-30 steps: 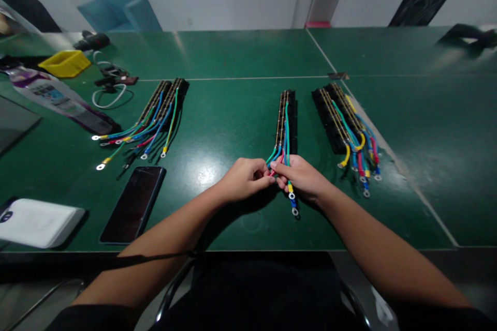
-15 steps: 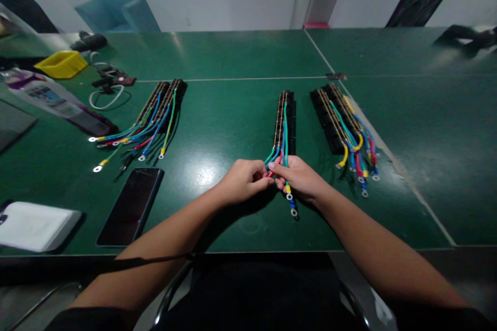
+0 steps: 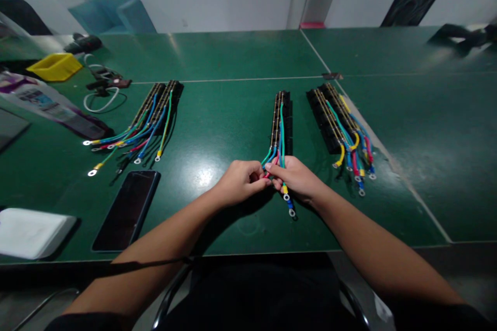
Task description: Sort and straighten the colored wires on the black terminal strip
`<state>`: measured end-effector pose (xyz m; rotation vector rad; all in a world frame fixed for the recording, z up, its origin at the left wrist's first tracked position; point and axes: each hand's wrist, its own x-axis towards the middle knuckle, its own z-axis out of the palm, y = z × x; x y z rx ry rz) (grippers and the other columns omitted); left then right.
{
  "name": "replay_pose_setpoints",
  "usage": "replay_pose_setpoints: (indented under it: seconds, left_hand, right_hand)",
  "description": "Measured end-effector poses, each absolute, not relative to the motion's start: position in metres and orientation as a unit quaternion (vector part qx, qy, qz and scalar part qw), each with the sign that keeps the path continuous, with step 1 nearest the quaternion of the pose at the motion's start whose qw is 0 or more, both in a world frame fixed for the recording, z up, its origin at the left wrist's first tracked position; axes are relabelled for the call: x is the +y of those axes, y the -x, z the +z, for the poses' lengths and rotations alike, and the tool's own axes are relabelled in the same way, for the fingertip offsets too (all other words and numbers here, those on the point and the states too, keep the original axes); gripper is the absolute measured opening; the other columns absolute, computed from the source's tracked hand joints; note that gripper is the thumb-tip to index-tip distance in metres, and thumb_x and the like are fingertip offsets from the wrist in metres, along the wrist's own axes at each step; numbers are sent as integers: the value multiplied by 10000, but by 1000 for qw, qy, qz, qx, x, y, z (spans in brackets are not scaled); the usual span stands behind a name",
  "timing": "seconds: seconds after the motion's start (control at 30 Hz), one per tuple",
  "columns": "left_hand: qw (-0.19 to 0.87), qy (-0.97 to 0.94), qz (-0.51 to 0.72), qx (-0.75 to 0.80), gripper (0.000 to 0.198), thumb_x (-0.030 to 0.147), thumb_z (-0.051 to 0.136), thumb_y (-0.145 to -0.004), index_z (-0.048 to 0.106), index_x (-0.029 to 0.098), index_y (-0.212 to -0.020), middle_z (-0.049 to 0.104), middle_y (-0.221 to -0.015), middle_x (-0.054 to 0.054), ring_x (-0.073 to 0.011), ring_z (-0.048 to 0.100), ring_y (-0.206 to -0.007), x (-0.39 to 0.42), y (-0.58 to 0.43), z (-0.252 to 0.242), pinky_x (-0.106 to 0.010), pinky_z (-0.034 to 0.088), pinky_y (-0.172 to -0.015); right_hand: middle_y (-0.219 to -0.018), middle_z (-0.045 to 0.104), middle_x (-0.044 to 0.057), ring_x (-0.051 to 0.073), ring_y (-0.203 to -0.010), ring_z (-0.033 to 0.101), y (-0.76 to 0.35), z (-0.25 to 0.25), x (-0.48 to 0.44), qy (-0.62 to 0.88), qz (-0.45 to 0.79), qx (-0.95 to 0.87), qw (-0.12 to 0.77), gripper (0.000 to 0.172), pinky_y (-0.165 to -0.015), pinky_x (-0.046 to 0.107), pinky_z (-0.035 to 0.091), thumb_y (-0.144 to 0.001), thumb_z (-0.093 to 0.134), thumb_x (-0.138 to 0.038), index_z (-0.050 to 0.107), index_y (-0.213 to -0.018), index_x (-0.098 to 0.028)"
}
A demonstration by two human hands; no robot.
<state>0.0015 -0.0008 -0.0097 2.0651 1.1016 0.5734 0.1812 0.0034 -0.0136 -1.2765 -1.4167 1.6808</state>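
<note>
At the near end of the middle terminal strip (image 3: 286, 106) on the worktop (image 3: 217, 108), left hand (image 3: 238, 182) and right hand (image 3: 298, 178) pinch its coloured leads (image 3: 281, 137) in a narrow grip, apparently sorting them; singling one out wants fingertip care

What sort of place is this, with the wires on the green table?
Likely an electrical assembly bench: batches of black terminal strips with coloured ring-lug wires on a green table, a yellow parts bin, and left hand and right hand pinching one strip's wires.
</note>
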Motion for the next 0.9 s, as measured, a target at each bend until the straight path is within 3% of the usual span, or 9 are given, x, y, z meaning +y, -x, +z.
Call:
replay_pose_setpoints:
  seconds: [0.33, 0.6, 0.9]
  left_hand:
    - [330, -822, 215, 411, 304, 367, 530, -870, 607, 138, -685, 529, -552, 34, -72, 436, -499, -3, 0, -5, -201, 265, -496]
    - [313, -818, 208, 436, 213, 307, 589, -815, 567, 148, -676, 560, -569, 32, -78, 457, -506, 0, -2, -10, -199, 284, -504]
    - [300, -833, 206, 416, 301, 360, 544, -859, 607, 143, -661, 534, -538, 35, -74, 442, -490, -3, -1, -5, -211, 264, -501]
  right_hand:
    - [-454, 532, -27, 81, -383, 463, -180, -13, 2, 481, 631, -530, 299, 229, -395, 179, 343, -846, 589, -355, 557, -734, -159]
    - [-439, 522, -29, 74, -371, 436, -179, -11, 1, 480, 618, -544, 303, 248, -395, 181, 322, -858, 567, -352, 548, -703, -160]
    - [-451, 527, -24, 80, -385, 452, -179, -11, 2, 482, 624, -537, 299, 228, -395, 182, 332, -863, 567, -327, 565, -710, -159]
